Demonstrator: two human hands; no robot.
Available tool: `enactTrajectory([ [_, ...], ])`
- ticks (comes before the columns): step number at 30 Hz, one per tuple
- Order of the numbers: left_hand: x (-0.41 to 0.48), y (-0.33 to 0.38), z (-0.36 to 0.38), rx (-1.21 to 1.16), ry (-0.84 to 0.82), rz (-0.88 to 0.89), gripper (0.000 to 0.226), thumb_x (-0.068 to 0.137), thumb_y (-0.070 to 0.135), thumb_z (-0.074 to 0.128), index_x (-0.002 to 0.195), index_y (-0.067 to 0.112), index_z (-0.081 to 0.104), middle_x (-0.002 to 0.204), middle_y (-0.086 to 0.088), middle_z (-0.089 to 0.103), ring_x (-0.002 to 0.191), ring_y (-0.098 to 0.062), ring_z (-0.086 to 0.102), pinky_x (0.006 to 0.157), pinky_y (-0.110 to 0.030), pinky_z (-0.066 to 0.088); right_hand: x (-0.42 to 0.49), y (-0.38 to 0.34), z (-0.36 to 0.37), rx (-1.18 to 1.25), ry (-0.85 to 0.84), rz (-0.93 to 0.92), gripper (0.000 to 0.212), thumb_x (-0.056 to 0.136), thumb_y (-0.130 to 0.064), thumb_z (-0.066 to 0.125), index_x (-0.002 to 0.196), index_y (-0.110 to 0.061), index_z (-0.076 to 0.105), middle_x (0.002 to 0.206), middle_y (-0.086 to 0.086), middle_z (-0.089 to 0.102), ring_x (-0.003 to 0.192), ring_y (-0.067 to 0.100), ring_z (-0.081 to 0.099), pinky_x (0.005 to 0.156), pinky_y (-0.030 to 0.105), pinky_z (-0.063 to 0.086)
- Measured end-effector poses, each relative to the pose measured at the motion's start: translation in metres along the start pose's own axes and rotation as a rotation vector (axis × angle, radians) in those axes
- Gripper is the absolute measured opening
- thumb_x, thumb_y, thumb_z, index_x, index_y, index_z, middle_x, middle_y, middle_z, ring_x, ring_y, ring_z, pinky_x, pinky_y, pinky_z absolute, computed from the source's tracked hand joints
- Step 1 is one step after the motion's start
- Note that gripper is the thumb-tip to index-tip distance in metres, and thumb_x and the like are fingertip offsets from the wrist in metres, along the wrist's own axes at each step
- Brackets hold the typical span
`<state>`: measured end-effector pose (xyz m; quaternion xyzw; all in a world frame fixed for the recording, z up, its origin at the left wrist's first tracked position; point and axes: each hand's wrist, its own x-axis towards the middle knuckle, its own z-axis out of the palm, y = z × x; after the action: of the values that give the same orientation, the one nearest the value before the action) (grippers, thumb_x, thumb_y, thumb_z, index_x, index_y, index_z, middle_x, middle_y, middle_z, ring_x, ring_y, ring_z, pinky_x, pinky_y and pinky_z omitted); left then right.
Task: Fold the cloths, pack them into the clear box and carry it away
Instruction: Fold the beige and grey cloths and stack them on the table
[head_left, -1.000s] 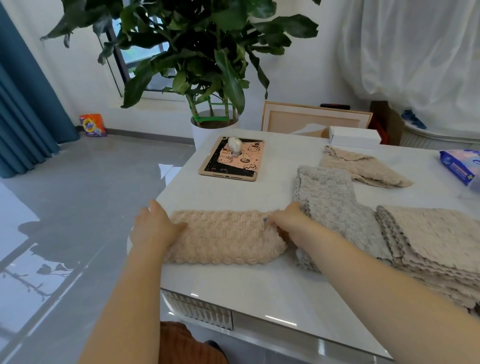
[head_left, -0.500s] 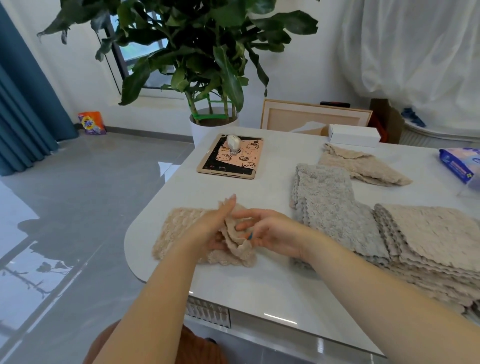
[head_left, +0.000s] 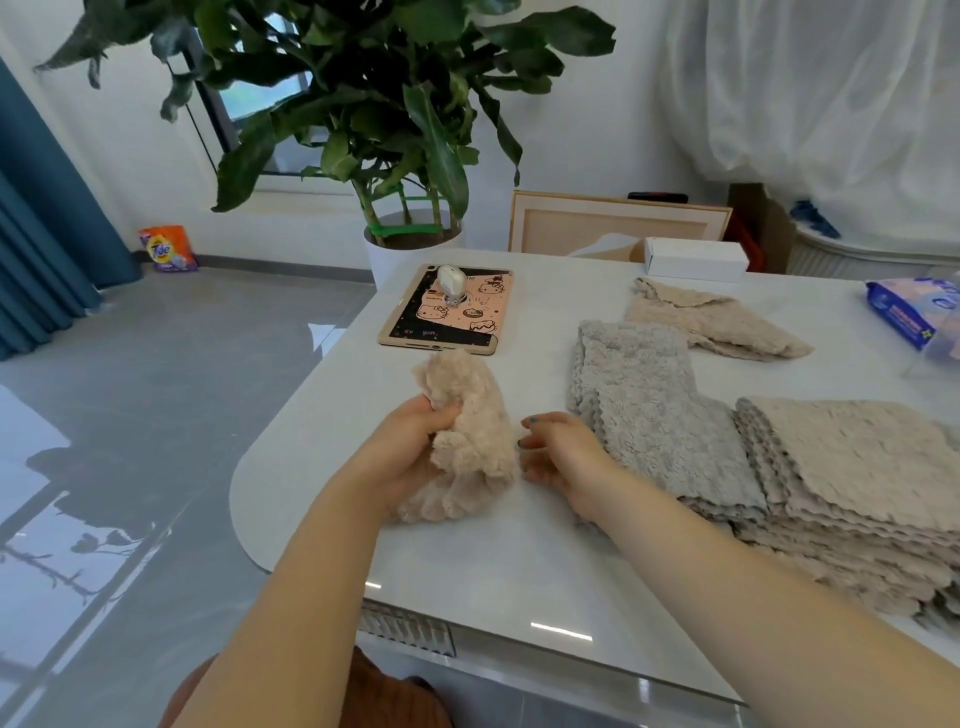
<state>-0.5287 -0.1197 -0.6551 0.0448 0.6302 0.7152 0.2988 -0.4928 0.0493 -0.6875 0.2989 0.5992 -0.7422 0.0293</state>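
Bright, even daylight came from the dark-framed window (head_left: 249, 98) and the sheer white curtain (head_left: 831, 104). The glossy grey floor tiles (head_left: 156, 405) threw glare and dark reflections. Small highlights sat on the near edge of the glossy white table (head_left: 561, 631). Shadows were faint. The fluffy beige cloth (head_left: 467, 441) in the left hand (head_left: 410, 452) was slightly soft. Edges bowed, wide-angle.

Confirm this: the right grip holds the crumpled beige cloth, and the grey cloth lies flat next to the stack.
Wrong grip. The head view shows the left grip holding the crumpled beige cloth; the right grip is open beside it. The grey cloth does lie flat next to the stack.
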Motion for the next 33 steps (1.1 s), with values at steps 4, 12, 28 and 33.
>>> enactTrajectory([
  [4,0.008,-0.008,-0.028,0.448,0.170,-0.064,0.024,0.094,0.005,0.046,0.112,0.002,0.062,0.101,-0.015,0.070,0.097,-0.029,0.067,0.086,-0.045,0.056,0.004,0.004,0.004,-0.264,0.046,-0.089,0.036,0.097,-0.031,0.048,0.130,-0.018,0.044,0.103,0.006,0.052,0.086,0.021,0.055,0.072,0.032,0.050],
  [12,0.007,-0.012,-0.043,0.425,0.378,0.077,0.035,0.098,0.014,0.047,0.132,0.019,0.040,0.115,-0.008,0.062,0.089,-0.021,0.067,0.059,-0.027,0.054,-0.007,0.021,0.020,-1.031,-0.245,-0.549,0.057,0.098,-0.036,0.041,0.150,-0.037,0.018,0.152,0.000,0.010,0.138,0.027,0.015,0.112,0.038,0.020],
  [28,0.011,-0.046,-0.049,1.261,0.605,-0.156,0.021,0.096,0.005,0.036,0.115,-0.003,0.043,0.122,-0.019,0.044,0.092,-0.026,0.047,0.075,-0.030,0.042,-0.002,0.053,0.045,-1.387,-0.238,-0.551,0.058,0.100,-0.052,0.022,0.151,-0.041,-0.002,0.158,0.004,-0.022,0.146,0.027,-0.015,0.116,0.048,-0.004],
  [33,0.019,-0.044,-0.060,0.986,0.610,-0.272,0.071,0.087,0.059,0.050,0.127,0.000,0.048,0.122,-0.019,0.056,0.107,-0.034,0.056,0.087,-0.038,0.046,-0.018,0.038,0.050,-1.120,0.026,-0.489,0.042,0.094,-0.034,0.042,0.135,-0.029,0.034,0.149,0.017,0.015,0.132,0.034,0.029,0.106,0.044,0.019],
])
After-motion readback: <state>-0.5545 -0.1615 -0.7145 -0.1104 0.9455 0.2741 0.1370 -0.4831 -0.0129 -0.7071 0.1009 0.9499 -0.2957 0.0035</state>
